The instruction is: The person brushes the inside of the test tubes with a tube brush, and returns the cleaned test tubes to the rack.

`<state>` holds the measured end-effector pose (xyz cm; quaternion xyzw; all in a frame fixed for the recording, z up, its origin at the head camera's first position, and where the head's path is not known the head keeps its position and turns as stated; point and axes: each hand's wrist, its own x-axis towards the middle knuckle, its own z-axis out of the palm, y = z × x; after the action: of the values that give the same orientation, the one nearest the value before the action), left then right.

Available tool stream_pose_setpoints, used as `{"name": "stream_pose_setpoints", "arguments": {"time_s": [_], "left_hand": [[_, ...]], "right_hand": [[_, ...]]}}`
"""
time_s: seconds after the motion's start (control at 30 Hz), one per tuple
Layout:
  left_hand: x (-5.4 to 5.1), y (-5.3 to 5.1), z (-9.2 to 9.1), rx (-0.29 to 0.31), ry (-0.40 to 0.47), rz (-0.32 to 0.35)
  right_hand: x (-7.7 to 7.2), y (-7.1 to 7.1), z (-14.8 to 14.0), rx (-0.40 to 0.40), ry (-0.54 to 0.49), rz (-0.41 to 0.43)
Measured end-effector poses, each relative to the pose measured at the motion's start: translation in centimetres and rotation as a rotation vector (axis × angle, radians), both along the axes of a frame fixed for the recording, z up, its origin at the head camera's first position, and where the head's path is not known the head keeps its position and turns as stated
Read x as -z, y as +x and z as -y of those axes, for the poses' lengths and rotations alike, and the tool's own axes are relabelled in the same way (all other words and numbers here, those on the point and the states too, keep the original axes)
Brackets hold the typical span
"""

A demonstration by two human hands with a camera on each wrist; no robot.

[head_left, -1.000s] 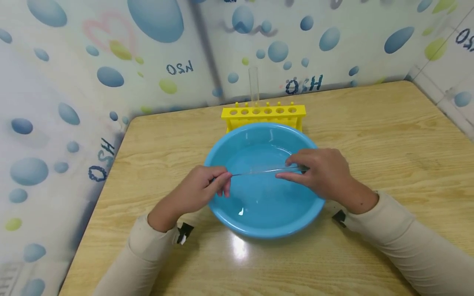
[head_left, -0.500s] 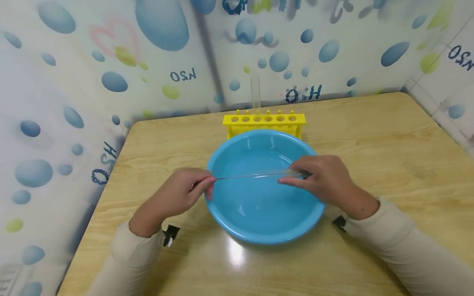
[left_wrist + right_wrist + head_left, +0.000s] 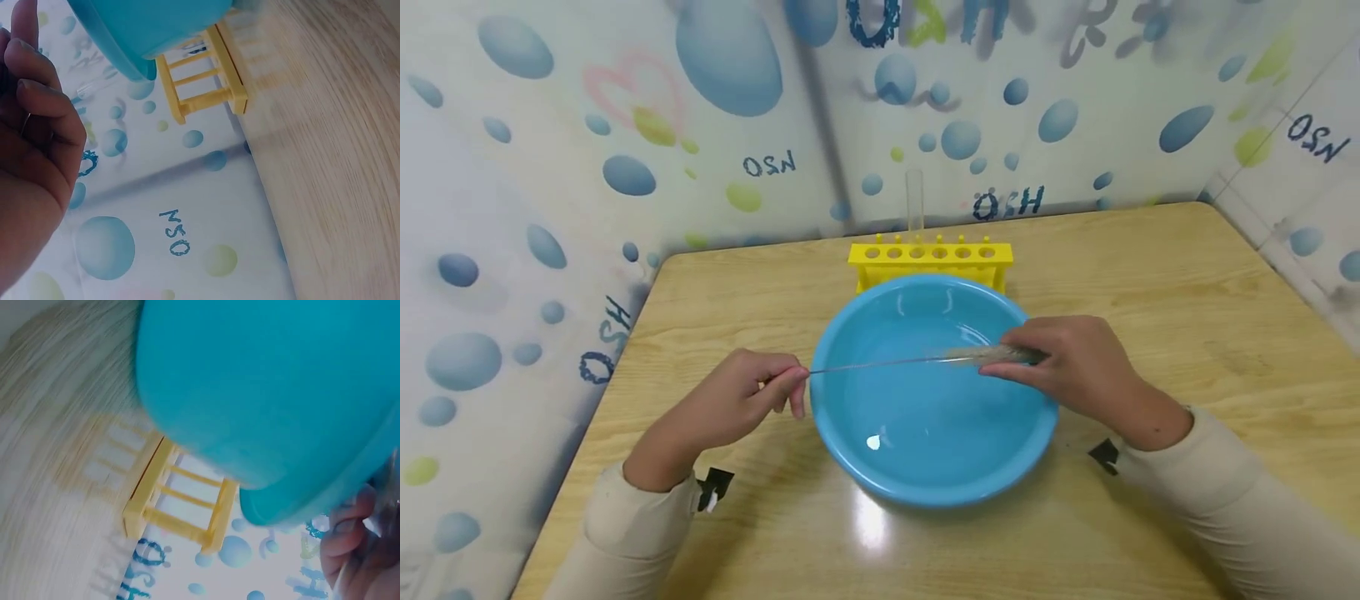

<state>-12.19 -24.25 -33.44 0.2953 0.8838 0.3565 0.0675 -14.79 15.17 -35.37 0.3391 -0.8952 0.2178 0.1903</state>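
Nearest, 2 pale cloth sleeves (image 3: 617,529) reach in over the near part of the worktop (image 3: 775,533), each with a dark angular piece at the cuff. The left hand (image 3: 726,404), just outside the left rim of the basin (image 3: 932,494), has thumb and forefinger pinched on the end of a brush (image 3: 880,364); its thin wire stem runs almost level to the right, directly off those fingertips. The right hand (image 3: 1078,367), above the basin's right side, has thumb and fingers closed about a slim clear tube (image 3: 958,357), lengthwise between the 2 hands. The brush's fuzzy, brownish bristles show at that end, apparently inside the glossy wall; the tube's mouth is too faint to place. Under both lies the round basin, smooth blue plastic with a rolled rim and bright glare spots. The pale wood grain shows on either side of it, the stretch toward the worktop's right edge broader than that toward the left edge. Behind the basin, close to the worktop's far edge, stands a yellow rack (image 3: 931,255) with 6 round holes; a transparent upright tube (image 3: 914,200) rises from the 3rd from the left. Beyond that edge is a wall (image 3: 700,208) patterned with blue and green drops.
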Motion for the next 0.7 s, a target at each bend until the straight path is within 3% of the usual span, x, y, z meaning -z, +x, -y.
{"name": "stream_pose_setpoints", "arguments": {"time_s": [0.43,0.7], "left_hand": [[0.3,0.6,0.4,-0.029,-0.020,0.033],[0.4,0.4,0.9,0.000,-0.011,0.039]], "right_hand": [[0.3,-0.2,-2.8,0.046,0.070,0.061],[0.0,0.0,-4.3,0.035,0.062,0.038]]}}
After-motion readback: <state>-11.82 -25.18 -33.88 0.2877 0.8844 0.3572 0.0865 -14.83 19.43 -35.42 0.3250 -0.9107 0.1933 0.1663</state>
